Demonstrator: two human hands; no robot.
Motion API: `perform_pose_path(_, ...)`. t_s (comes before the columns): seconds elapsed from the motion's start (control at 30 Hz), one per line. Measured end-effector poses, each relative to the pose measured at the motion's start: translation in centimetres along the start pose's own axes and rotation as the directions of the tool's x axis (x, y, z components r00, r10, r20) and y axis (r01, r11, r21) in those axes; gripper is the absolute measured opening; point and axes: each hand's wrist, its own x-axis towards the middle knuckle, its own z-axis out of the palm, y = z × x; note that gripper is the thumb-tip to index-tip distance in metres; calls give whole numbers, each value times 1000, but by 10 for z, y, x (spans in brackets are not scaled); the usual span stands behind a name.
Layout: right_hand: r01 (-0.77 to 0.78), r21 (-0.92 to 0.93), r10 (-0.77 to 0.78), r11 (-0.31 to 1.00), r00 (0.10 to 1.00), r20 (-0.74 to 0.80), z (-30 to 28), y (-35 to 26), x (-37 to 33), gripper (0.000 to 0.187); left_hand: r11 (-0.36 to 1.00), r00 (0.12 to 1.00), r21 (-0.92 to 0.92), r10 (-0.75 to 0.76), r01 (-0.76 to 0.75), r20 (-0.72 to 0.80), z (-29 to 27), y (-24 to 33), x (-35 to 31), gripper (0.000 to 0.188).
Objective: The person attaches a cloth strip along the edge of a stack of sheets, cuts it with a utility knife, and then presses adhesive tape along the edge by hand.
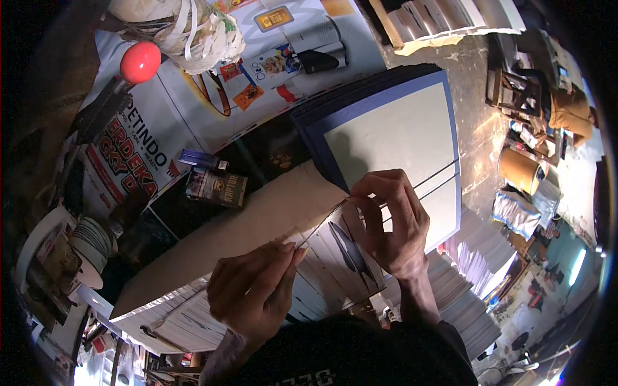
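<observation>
Between my two hands a thin strip point(322, 221) with fine dark and light stripes is stretched taut. My left hand point(252, 291) is closed, pinching its lower end between thumb and fingertips. At the upper end, my right hand point(394, 225) pinches it with thumb and forefinger. Below the strip lies a thick block of paper point(251, 222) with a cream top sheet, its layered edges facing me and marked with dark smears. Just beyond my right hand rests a stack of dark blue boards point(393, 128), the top one bearing pale panels.
A lighter point(203, 159) and a cigarette pack point(215, 188) lie beyond the paper block. A red ball knob point(140, 62) on a metal lever stands at far left, above a spool point(92, 248). Paper stacks point(463, 296) stand at right. Another person point(570, 114) is farther right.
</observation>
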Motion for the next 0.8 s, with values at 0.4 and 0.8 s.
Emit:
perform_pose_path(0.4, -128, 280, 128, 951, 992, 17, -8, 3, -6, 24, 990, 998, -122, -63, 66, 28, -6, 11, 3, 25)
perform_pose_path(0.8, -375, 376, 311, 847, 924, 221, -12, -5, 14, 14, 970, 978, -126, -207, 210, 31, -4, 7, 9, 16)
